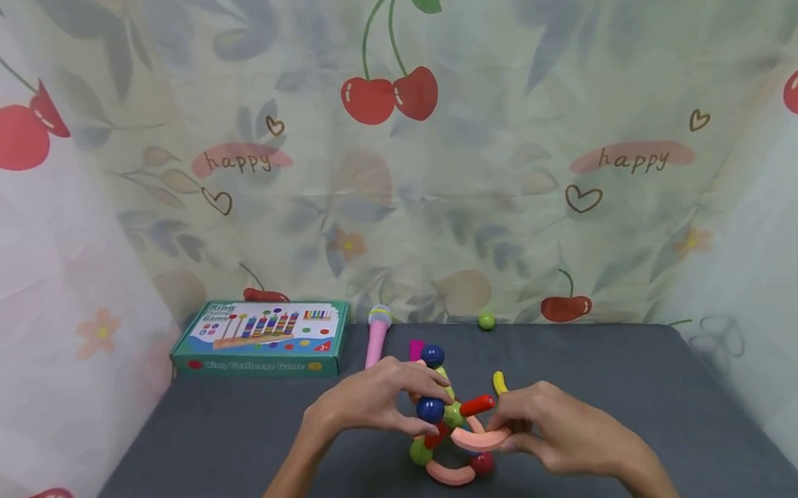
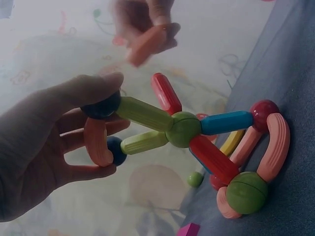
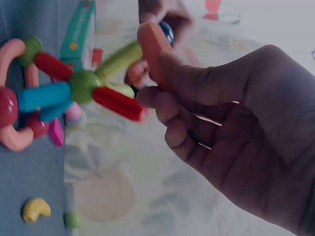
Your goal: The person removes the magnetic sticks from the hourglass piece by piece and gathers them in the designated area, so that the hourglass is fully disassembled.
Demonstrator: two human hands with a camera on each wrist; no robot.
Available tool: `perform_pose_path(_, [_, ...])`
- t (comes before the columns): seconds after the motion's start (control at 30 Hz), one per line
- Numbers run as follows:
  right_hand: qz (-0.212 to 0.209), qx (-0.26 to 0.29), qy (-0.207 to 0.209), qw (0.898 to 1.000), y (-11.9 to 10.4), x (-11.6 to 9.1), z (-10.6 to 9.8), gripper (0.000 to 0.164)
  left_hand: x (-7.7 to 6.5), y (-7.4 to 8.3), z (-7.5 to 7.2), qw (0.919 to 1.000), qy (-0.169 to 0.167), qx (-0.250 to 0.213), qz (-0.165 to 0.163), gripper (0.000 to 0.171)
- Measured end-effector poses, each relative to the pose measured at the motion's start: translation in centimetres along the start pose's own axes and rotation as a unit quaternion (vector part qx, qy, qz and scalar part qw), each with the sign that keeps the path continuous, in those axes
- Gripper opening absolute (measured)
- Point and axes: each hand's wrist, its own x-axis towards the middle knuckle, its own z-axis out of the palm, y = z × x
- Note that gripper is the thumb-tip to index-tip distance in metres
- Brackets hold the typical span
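Note:
My left hand [image 1: 382,397] grips the top of a stick-and-ball toy structure, thumb on one dark blue ball [image 2: 103,105] and fingertips at another blue ball [image 2: 116,151]. A curved salmon stick [image 2: 96,140] joins these balls. Two light green sticks run from them to a central green ball [image 2: 183,129], where red and blue sticks also meet. Below, curved salmon sticks link a green ball [image 2: 247,192] and red balls in a ring at the table. Between thumb and fingers, my right hand [image 1: 558,427] pinches a separate curved salmon stick [image 3: 155,54], near the free red stick [image 3: 119,103].
On the dark grey table [image 1: 244,435], a boxed ring game [image 1: 261,339] lies at the back left, beside a pink toy microphone [image 1: 377,333]. A magenta piece [image 1: 416,348], a loose green ball [image 1: 486,322] and a yellow curved stick [image 1: 499,382] lie behind the hands. A patterned curtain hangs behind.

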Motion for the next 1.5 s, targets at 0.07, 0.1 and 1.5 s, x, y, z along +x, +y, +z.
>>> perform_pose_path(0.07, [0.014,-0.008,0.016,1.0,0.2,-0.6,-0.7,0.016,0.0,-0.1,0.0,1.0,-0.003,0.002,-0.003,0.037])
perform_pose_path(0.1, [0.026,-0.013,0.029,0.999,0.4,-0.9,-1.1,0.02,0.1,-0.1,0.1,1.0,-0.005,0.005,-0.003,0.037])
perform_pose_path(1.5, [0.466,-0.127,0.061,0.873,11.6,0.6,4.3,0.048,0.0,-0.1,-0.1,0.9998,0.001,0.011,0.018,0.035])
